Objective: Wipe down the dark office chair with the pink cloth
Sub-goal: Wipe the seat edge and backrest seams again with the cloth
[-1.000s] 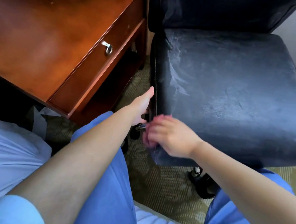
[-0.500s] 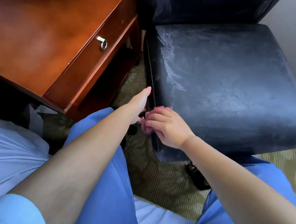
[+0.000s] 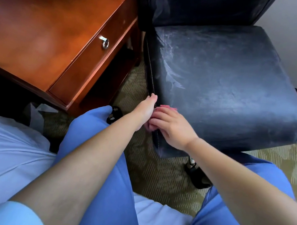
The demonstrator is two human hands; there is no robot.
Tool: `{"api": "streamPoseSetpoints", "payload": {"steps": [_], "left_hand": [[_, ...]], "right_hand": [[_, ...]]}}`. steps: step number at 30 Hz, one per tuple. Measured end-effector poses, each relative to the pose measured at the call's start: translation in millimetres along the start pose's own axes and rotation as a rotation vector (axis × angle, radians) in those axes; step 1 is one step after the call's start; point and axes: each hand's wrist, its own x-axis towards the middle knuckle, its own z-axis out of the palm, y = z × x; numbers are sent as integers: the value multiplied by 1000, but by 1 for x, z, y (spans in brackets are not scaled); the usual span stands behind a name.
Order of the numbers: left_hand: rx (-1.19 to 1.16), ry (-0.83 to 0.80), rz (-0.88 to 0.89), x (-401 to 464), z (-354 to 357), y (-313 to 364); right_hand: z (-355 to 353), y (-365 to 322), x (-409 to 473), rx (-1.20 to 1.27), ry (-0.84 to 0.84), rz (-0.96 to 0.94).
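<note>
The dark office chair (image 3: 225, 81) fills the upper right, its padded seat streaked with pale wipe marks. My right hand (image 3: 170, 127) holds the pink cloth (image 3: 165, 107) against the seat's near left corner; only small bits of cloth show between and above the fingers. My left hand (image 3: 145, 110) lies along the seat's left side edge, thumb up at the seam. Its fingers are hidden behind the seat edge.
A reddish wooden desk (image 3: 47, 26) with a drawer and metal ring pull (image 3: 105, 43) stands close on the chair's left. Chair base casters (image 3: 197, 174) sit on patterned carpet under the seat. My blue-trousered knees and a white sheet are in the foreground.
Both hands stay together at the seat's near left corner. The right hand with the cloth has shifted slightly up along the edge, and the view has tilted a little.
</note>
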Motion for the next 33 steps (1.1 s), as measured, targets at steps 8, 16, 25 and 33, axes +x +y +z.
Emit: {"api": "streamPoseSetpoints", "payload": {"steps": [8,16,25,33], "left_hand": [[67,-31,56,-7,10,7],[24,-23,33,-8,12,8],[-160,-8,-40,2,5,-5],[-353,20,-21,2,9,-15]], "right_hand": [[-7,0,-23,-20,-197,-217],[1,-18,-58,-98,-334,-452],[8,-14,-60,-76,-69,-241],[0,-18,-44,-120,-123,-28]]}}
